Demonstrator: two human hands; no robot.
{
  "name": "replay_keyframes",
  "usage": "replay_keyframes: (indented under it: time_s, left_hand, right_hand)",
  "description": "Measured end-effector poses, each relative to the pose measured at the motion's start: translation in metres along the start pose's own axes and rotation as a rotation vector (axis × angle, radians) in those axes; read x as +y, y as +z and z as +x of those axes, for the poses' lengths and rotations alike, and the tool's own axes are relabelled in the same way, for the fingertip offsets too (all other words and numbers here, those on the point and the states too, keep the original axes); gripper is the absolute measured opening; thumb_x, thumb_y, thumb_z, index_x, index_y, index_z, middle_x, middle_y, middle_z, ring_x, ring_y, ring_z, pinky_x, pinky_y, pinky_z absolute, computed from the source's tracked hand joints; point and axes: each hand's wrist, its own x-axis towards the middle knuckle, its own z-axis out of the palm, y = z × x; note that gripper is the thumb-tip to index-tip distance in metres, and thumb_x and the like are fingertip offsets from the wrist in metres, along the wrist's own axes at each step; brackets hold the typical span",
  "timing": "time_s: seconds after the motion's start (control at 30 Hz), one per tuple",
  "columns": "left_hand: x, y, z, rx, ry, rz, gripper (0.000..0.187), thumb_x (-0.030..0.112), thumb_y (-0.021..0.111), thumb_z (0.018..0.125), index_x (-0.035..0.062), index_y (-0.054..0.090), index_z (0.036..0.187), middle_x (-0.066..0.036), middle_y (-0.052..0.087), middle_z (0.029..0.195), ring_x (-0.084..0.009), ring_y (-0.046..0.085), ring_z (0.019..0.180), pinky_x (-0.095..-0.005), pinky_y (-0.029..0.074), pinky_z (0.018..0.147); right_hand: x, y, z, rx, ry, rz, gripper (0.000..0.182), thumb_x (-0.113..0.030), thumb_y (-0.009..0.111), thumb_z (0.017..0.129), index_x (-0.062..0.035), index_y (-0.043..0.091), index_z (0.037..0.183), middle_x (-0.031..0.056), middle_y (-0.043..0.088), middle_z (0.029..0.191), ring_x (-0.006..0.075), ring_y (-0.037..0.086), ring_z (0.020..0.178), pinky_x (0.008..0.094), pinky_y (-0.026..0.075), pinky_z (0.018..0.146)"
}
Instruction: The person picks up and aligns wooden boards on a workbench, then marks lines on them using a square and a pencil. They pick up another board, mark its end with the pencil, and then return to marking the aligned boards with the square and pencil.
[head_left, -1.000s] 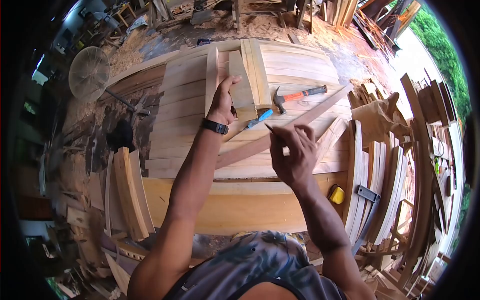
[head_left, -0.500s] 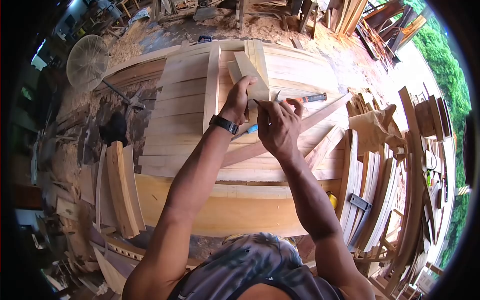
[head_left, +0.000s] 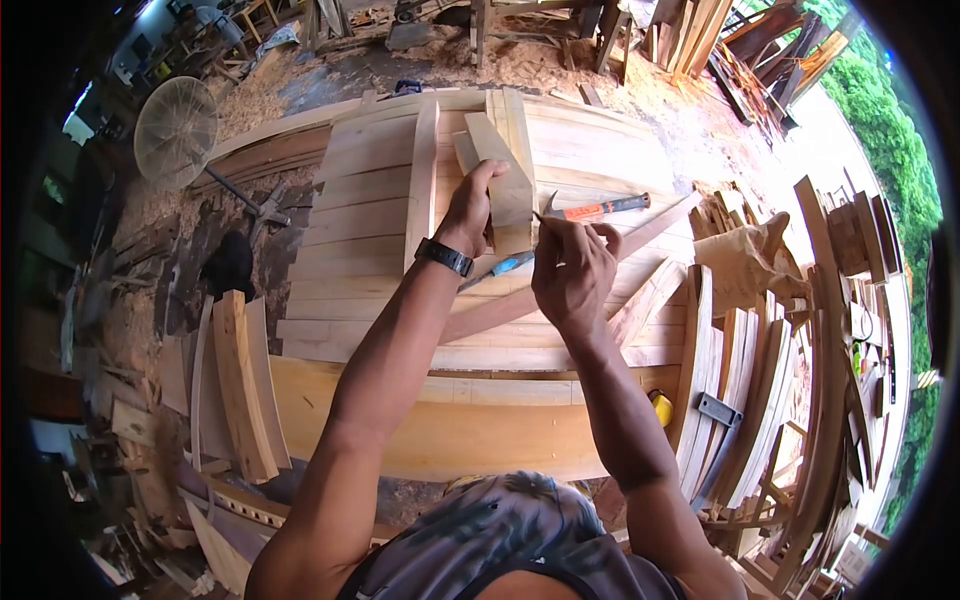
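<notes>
My left hand [head_left: 470,210] is closed around a pale wooden block [head_left: 508,185], its thumb lying along the top. The block is tilted up above the planks. In my right hand [head_left: 577,268] the fingers pinch a thin, dark-tipped pencil [head_left: 539,216], mostly hidden by them. Its tip sits just off the block's lower right corner. A claw hammer [head_left: 605,208] with an orange and black handle lies beyond the right hand. Between my wrists rests a blue-handled tool [head_left: 512,263], partly covered. Beneath everything are joined wooden planks [head_left: 360,230].
A long wood strip [head_left: 490,315] crosses the planks diagonally under my right forearm. Upright boards [head_left: 697,340] and a grey clamp-like metal piece [head_left: 719,408] stand at right. A pedestal fan [head_left: 176,132] is at far left. Shavings cover the floor behind.
My right hand has moved right and slightly down, drawing the pencil tip away from the block's face. The left hand still holds the block, which has shifted slightly.
</notes>
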Motion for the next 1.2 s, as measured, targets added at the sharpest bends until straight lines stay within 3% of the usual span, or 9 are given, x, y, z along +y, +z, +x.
replay_keyframes:
  time_s: [0.33, 0.4, 0.83, 1.03, 1.2]
  left_hand:
    - [0.002, -0.001, 0.008, 0.002, 0.031, -0.041, 0.046, 0.047, 0.063, 0.090, 0.0094, 0.066, 0.116, -0.006, 0.072, 0.099, -0.0208, 0.073, 0.086, -0.0372, 0.059, 0.074]
    - [0.002, 0.000, 0.009, -0.037, 0.052, -0.062, 0.049, 0.046, 0.064, 0.087, 0.0091, 0.058, 0.119, -0.008, 0.065, 0.102, -0.0225, 0.068, 0.092, -0.0403, 0.057, 0.081]
    - [-0.006, -0.005, 0.017, -0.045, 0.062, -0.068, 0.049, 0.047, 0.067, 0.084, 0.0106, 0.059, 0.116, -0.008, 0.063, 0.103, -0.0232, 0.064, 0.097, -0.0410, 0.054, 0.085]
    - [-0.002, -0.004, 0.008, -0.013, 0.058, -0.060, 0.050, 0.046, 0.068, 0.084, 0.0096, 0.059, 0.119, -0.010, 0.065, 0.108, -0.0245, 0.064, 0.099, -0.0427, 0.053, 0.090]
    - [-0.001, -0.012, -0.002, 0.047, 0.081, -0.060, 0.046, 0.044, 0.065, 0.088, 0.0107, 0.063, 0.120, -0.010, 0.066, 0.116, -0.0234, 0.064, 0.113, -0.0426, 0.050, 0.101]
  right_hand:
    - [-0.003, 0.006, -0.019, -0.047, -0.014, 0.068, 0.004, -0.008, 0.069, 0.091, -0.0104, 0.068, 0.093, 0.0044, 0.067, 0.074, 0.0227, 0.065, 0.069, 0.0413, 0.041, 0.088]
    - [-0.003, 0.011, -0.019, -0.055, -0.022, 0.068, 0.004, -0.008, 0.070, 0.090, -0.0103, 0.068, 0.093, 0.0037, 0.067, 0.073, 0.0224, 0.065, 0.069, 0.0414, 0.041, 0.088]
    - [-0.001, 0.017, -0.027, -0.065, -0.023, 0.099, 0.006, -0.008, 0.069, 0.087, -0.0113, 0.068, 0.092, 0.0038, 0.065, 0.071, 0.0229, 0.064, 0.068, 0.0412, 0.042, 0.086]
    - [0.017, -0.001, -0.032, 0.003, 0.147, -0.035, 0.002, -0.011, 0.070, 0.091, -0.0107, 0.069, 0.092, 0.0059, 0.066, 0.071, 0.0269, 0.066, 0.071, 0.0402, 0.044, 0.087]
    - [0.032, -0.034, -0.062, -0.006, 0.147, -0.056, 0.005, -0.009, 0.072, 0.090, -0.0093, 0.069, 0.095, 0.0050, 0.068, 0.071, 0.0234, 0.066, 0.070, 0.0401, 0.045, 0.089]
